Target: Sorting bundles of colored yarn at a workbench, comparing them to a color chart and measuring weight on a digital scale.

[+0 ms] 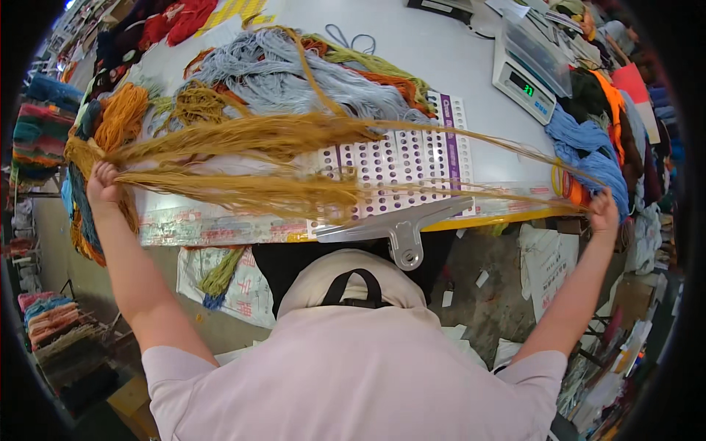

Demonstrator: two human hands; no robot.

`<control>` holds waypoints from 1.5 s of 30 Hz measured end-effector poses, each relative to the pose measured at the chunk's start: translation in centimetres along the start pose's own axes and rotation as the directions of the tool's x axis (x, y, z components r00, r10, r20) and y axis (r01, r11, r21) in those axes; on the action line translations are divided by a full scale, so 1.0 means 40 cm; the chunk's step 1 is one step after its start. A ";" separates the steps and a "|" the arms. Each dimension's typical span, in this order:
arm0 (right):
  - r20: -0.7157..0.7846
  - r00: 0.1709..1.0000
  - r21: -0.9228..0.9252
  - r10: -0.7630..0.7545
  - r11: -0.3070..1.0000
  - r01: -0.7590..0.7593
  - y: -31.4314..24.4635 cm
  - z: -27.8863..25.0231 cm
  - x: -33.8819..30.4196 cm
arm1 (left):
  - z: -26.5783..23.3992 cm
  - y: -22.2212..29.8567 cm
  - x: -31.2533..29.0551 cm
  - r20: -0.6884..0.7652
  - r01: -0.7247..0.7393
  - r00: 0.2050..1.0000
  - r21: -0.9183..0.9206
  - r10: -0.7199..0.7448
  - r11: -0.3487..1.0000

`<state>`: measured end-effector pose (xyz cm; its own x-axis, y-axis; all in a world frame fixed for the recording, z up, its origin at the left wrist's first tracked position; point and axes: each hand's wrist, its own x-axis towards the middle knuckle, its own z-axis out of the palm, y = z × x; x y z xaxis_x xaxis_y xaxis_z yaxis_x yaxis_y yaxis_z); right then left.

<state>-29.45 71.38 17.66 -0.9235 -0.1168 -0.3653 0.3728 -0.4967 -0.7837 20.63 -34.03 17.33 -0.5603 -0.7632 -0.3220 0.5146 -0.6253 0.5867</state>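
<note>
A long hank of mustard-yellow yarn (pixel 250 138) is stretched across the table from side to side, split into two thick strands that thin out toward the right. My left hand (pixel 104 182) is closed round its bunched end at the table's left edge. Far to the right, my right hand (pixel 603 212) pinches the few thin threads at the other end. Beneath the yarn lies a white card with rows of punched holes and purple stripes (pixel 401 158). A large metal bulldog clip (pixel 404 234) is at the front edge near my body.
Grey-blue yarn (pixel 257 70) is heaped behind the hank, with orange yarn (pixel 123 114) at the left. A digital scale (pixel 523 87) with a clear plastic tray stands at the back right. Blue yarn (pixel 585 151) hangs over the table's right end. Sacks and scraps lie on the floor.
</note>
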 end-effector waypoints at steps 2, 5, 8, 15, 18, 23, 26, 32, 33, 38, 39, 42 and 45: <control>-0.409 0.879 -0.015 -0.246 0.965 0.263 -0.214 -0.150 0.025 | -0.102 0.138 0.076 0.028 -0.060 0.997 -0.197 0.067 0.979; -0.472 0.721 -0.188 -0.508 0.857 0.480 -0.340 -0.097 -0.005 | -0.023 0.059 0.082 0.321 -0.032 0.942 -0.206 0.098 0.978; -0.127 0.847 -0.450 -0.516 0.791 0.414 -0.082 0.299 -0.066 | 0.346 -0.334 -0.167 0.252 -0.016 0.968 0.008 0.013 1.000; 0.245 0.969 -0.633 -0.031 0.752 0.184 0.667 0.767 -0.132 | 0.523 -0.989 -0.433 0.159 0.415 0.625 0.762 -0.764 0.498; 0.306 0.948 -0.775 0.089 0.602 0.193 0.810 0.833 -0.138 | 0.511 -1.108 -0.431 0.197 0.308 0.602 0.837 -0.774 0.452; 0.367 0.918 -0.840 -0.153 0.369 0.398 0.880 0.847 -0.144 | 0.548 -1.170 -0.410 0.057 0.033 0.822 0.988 -0.566 0.148; 0.339 0.914 -0.829 -0.225 0.388 0.403 0.891 0.852 -0.147 | 0.572 -1.182 -0.391 0.133 -0.172 0.862 0.985 -0.489 -0.035; 0.330 0.889 -0.755 -0.318 0.476 0.451 0.908 0.827 -0.153 | 0.589 -1.154 -0.399 0.089 -0.036 0.824 0.994 -0.560 0.106; 0.361 0.871 -0.773 -0.334 0.415 0.480 0.907 0.826 -0.153 | 0.584 -1.157 -0.396 0.087 -0.033 0.824 0.994 -0.560 0.105; 0.442 0.834 -0.810 -0.330 0.253 0.529 0.900 0.826 -0.158 | 0.584 -1.158 -0.396 0.118 -0.036 0.825 0.987 -0.553 0.157; 0.432 0.839 -0.821 -0.330 0.242 0.518 0.901 0.829 -0.159 | 0.583 -1.157 -0.396 0.118 -0.035 0.825 0.987 -0.553 0.158; 0.399 0.820 -0.838 -0.411 0.200 0.508 0.904 0.851 -0.165 | 0.581 -1.160 -0.395 0.121 -0.017 0.826 0.982 -0.551 0.190; 0.466 0.755 -0.821 -0.461 0.091 0.563 0.920 0.857 -0.167 | 0.578 -1.157 -0.395 0.119 -0.005 0.824 0.979 -0.554 0.204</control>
<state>-12.65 24.40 8.49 -0.9112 -0.2602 0.3195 -0.4119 0.5953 -0.6899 -9.36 10.73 12.44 -0.8243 -0.2624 -0.5017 -0.5280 0.0360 0.8485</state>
